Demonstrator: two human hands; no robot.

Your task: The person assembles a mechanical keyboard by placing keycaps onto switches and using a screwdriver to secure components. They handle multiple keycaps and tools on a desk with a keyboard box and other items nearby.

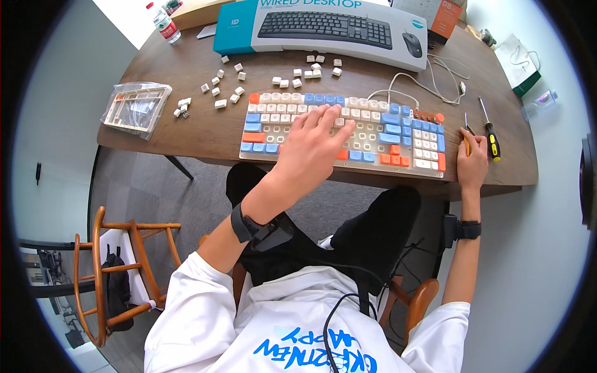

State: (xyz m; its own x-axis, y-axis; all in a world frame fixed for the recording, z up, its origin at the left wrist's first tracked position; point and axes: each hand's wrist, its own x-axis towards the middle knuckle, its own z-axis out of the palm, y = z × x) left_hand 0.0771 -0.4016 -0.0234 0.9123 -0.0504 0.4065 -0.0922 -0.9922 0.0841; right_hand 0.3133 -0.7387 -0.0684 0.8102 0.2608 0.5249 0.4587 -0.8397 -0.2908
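Keyboard (pixel 348 133) with white, blue and orange keys lies along the near edge of the brown wooden table (pixel 205 133), straight in front of the person; several of its keys are off, leaving bare sockets in the middle rows.

Farthest left on the table sits a clear plastic bag (pixel 135 109) with a pale frame inside it. Just right of the bag, loose keycaps (pixel 221 104) are scattered over the wood, and more of them lie in small clusters further back, between the keyboard and a long box (pixel 323 25) that shows a black keyboard and mouse. A plastic bottle (pixel 166 26) stands at the back left corner.

The left hand (pixel 314 146) rests on the middle of the keyboard, palm down, fingers spread and loosely flat across the keys; it grasps nothing that can be seen. A dark band wraps that wrist.

A white cable (pixel 410 84) curls on the table behind the keyboard's right half.

The right hand (pixel 472 163) lies on the table just beside the keyboard's right end, its fingers closed lightly around a small yellow-handled tool (pixel 466 140) that points away from the person. A screwdriver (pixel 491 140) with a black and yellow handle lies just right of that hand, not touched. A white paper bag (pixel 521 59) sits at the far right.
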